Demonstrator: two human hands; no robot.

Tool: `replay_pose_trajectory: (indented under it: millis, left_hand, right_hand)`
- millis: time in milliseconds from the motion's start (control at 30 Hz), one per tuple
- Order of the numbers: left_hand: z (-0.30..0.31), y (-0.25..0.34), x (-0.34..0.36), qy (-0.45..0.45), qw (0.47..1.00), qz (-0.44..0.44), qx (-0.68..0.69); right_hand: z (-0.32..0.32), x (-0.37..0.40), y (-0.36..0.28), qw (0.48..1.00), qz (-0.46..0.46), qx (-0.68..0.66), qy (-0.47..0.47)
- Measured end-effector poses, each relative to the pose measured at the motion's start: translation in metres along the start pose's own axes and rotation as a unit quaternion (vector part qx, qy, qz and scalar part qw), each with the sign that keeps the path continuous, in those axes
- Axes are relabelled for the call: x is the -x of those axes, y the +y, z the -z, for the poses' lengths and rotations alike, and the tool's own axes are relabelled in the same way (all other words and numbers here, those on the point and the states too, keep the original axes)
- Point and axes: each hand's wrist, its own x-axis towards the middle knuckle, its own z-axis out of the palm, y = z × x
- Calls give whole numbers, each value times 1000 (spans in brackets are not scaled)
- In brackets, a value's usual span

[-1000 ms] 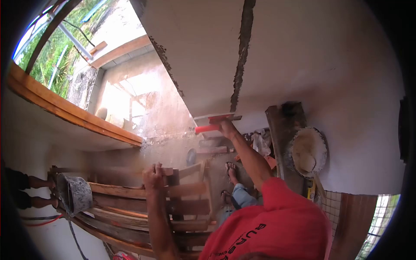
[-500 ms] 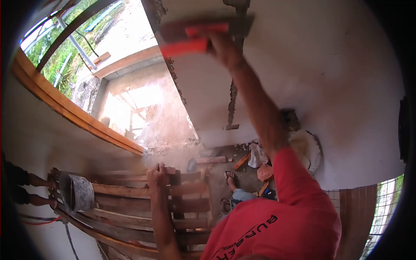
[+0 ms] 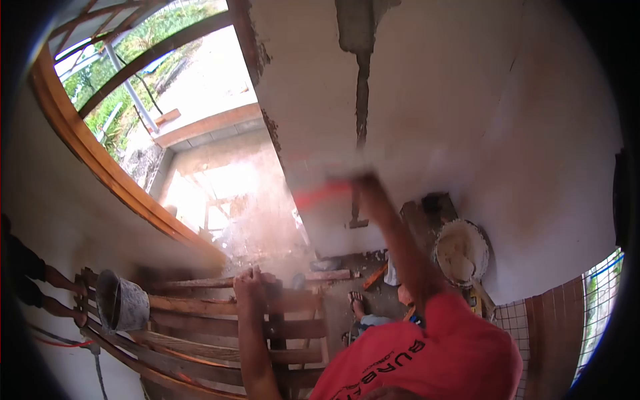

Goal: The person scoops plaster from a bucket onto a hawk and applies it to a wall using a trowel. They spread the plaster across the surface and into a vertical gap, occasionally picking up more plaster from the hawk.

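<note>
The right hand (image 3: 367,191), gripping the red tool (image 3: 325,193), has dropped down the grey strip (image 3: 362,100), baring its top; the left hand (image 3: 249,287) clasps timber (image 3: 299,301).

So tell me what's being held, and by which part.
The right hand holds a plastering trowel by its red handle; blur hides exactly where along it. The left hand is at the wooden slats, its grip unclear.

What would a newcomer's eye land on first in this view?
Probably the red shirt at bottom centre and the red tool, blurred in the right hand before the pale wall. Next, likely the dark grey strip running down that wall from the top, and the glaring opening at upper left, with its orange-brown wooden frame.
</note>
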Motion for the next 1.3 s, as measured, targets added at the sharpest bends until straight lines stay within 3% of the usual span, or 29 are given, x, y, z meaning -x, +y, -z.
replay_pose_trajectory:
  millis: [100,133,233,300,333,400,433,500,533,567,600,633,667,767,867,967,1000,1100,1200,1300]
  left_hand:
    - [-10,-24,-12,20,996,-49,-74]
    - [-13,-32,-16,13,996,-48,-78]
    - [-18,-33,-12,121,971,-147,-142]
    - [-12,-14,-1,121,953,-164,-224]
    - [-12,-4,4,120,942,-171,-263]
    - [-23,-27,-8,104,950,-115,-270]
    - [-23,-31,-8,98,953,-85,-275]
    - [-28,-30,7,44,934,-113,-335]
    - [-26,-27,14,18,922,-127,-366]
    - [-30,-37,16,38,946,-105,-303]
    - [-37,-54,13,59,966,-84,-239]
    - [-35,-44,17,58,971,-77,-221]
    - [-32,-35,22,58,975,-69,-203]
    - [-29,-12,29,90,980,-57,-166]
    - [-33,-20,25,128,978,-49,-159]
    - [-36,-18,27,183,970,-135,-90]
    - [-36,-17,29,183,971,-125,-94]
    - [-34,-12,28,190,970,-103,-111]
    - [-34,-11,25,207,965,-100,-122]
    - [-34,-20,24,210,966,-105,-110]
  right_hand:
    - [24,157,108,971,-230,-36,50]
    - [33,197,145,943,-313,-31,107]
    - [37,239,104,940,-316,-71,106]
    - [53,212,69,938,-328,-36,106]
    - [63,204,66,959,-255,66,103]
    - [84,189,62,954,-101,267,88]
    - [92,182,64,930,-21,360,76]
    - [100,166,76,840,143,522,52]
    - [97,159,86,941,51,328,67]
    - [93,151,95,986,-24,112,121]
    - [85,150,92,976,-113,-85,163]
    - [76,152,86,919,-200,-278,195]
    - [72,154,82,917,-257,-219,210]
    - [71,142,58,917,-302,-200,166]
    - [81,107,32,949,-202,-212,116]
    - [85,83,26,919,-104,-350,146]
    - [88,82,38,910,-92,-375,149]
    - [106,113,92,869,-185,-415,197]
    - [100,124,78,825,-297,-422,230]
    - [111,104,53,856,-257,-433,118]
